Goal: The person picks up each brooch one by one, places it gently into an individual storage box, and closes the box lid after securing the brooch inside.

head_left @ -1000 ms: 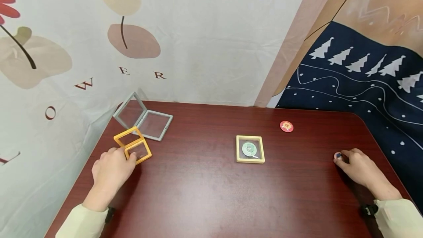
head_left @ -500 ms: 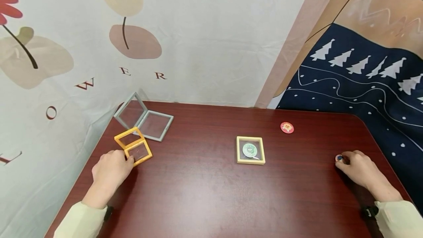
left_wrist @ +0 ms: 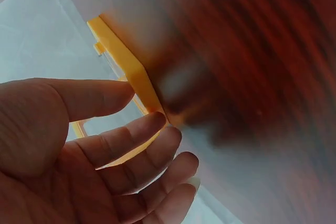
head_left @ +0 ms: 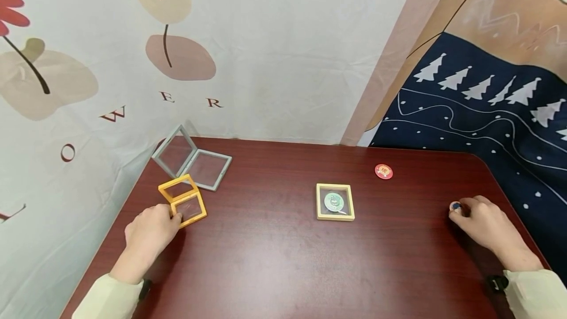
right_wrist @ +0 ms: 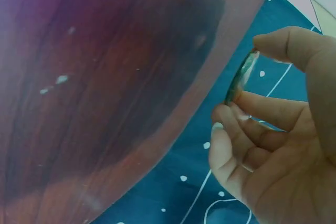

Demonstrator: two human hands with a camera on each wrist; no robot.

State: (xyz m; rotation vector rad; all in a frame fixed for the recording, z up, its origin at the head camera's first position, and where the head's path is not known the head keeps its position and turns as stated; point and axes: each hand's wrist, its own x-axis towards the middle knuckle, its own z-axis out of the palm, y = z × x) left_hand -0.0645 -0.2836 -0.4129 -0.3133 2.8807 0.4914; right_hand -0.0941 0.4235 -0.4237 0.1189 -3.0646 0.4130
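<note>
My left hand (head_left: 150,230) pinches the near left edge of a small yellow hinged display frame (head_left: 186,196), unfolded at its hinge, with clear panes. In the left wrist view, thumb and index finger meet the rim of this yellow frame (left_wrist: 118,51); the other fingers are loosely bent. Over the right side of the table, my right hand (head_left: 489,228) holds a small round disc (head_left: 454,206) between thumb and fingers. The right wrist view shows the disc (right_wrist: 242,77) nearly edge-on, so its print is unreadable.
Behind the yellow frame stands a grey hinged frame (head_left: 216,181), also unfolded. A closed cream frame (head_left: 322,214) with a green round piece inside lies mid-table. A red poker-chip-like disc (head_left: 383,172) lies further right. Printed cloth (head_left: 274,87) hangs behind the brown table (head_left: 283,270).
The yellow frame has shifted slightly right and toward me in my left hand, turning a little. My right hand and its disc have barely moved. The other things have stayed put.
</note>
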